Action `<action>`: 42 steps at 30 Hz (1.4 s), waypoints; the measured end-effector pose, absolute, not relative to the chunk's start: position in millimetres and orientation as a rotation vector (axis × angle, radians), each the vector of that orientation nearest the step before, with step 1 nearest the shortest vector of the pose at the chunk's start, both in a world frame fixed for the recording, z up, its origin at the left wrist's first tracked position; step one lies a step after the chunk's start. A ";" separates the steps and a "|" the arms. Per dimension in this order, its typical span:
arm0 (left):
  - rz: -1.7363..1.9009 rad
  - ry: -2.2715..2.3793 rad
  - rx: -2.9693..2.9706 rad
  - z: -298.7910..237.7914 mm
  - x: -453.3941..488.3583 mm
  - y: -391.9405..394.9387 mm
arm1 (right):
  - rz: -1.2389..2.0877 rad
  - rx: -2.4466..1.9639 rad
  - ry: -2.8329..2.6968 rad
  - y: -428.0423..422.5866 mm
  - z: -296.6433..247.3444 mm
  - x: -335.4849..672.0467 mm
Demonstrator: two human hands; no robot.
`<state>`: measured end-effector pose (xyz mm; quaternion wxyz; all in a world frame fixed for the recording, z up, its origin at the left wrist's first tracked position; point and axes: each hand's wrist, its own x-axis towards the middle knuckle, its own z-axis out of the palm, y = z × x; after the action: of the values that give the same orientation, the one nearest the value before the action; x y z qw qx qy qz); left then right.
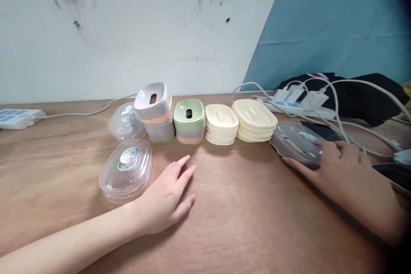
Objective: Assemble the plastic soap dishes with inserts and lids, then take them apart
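My left hand (165, 197) lies on the wooden table with its fingers stretched out, holding nothing. Beside it is a stack of clear plastic lids (111, 178) with round stickers; a second clear stack (115, 127) stands behind. At the right, my right hand (346, 175) has its thumb along the near edge and its fingertips on a clear, greyish plastic lid (284, 135) with a round sticker and a long slot-like mark. Its far-side fingers are partly hidden. Between the hands stand lilac slotted cups (146, 113), green slotted cups (195, 126), and two stacks of cream trays (221, 124) (253, 122).
A white power strip (324, 112) with plugged-in chargers and looping white cables lies at the back right, before a black cloth (362, 94). Another power strip (19, 119) sits at the far left, its cable running along the white wall (154, 34).
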<state>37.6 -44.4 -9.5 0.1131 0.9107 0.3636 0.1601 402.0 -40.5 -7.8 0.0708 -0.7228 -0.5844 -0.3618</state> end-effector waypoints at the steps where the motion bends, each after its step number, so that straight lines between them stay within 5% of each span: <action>1: 0.456 1.071 2.667 -7.8 38.3 -44.3 | -1.131 -2.214 -1.785 -33.2 -5.0 399.2; 13: 0.091 0.991 2.734 6.5 38.7 -41.1 | -0.779 -1.799 -2.004 -23.5 0.1 361.0; 18: 0.136 1.073 2.683 3.6 38.6 -39.8 | -0.092 -1.009 -2.648 -53.5 -3.8 298.5; 22: 0.119 1.187 2.642 1.9 39.4 -39.5 | 0.162 -0.921 -2.749 -44.4 -4.3 267.6; 42: 0.104 1.173 2.670 1.8 40.0 -38.4 | 0.165 -0.936 -2.748 -31.9 -1.0 255.4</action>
<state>40.0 -38.4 1.8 0.1116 0.9092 0.3996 0.0355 255.4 -31.9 -1.0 0.1168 -0.3199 -0.9386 0.0563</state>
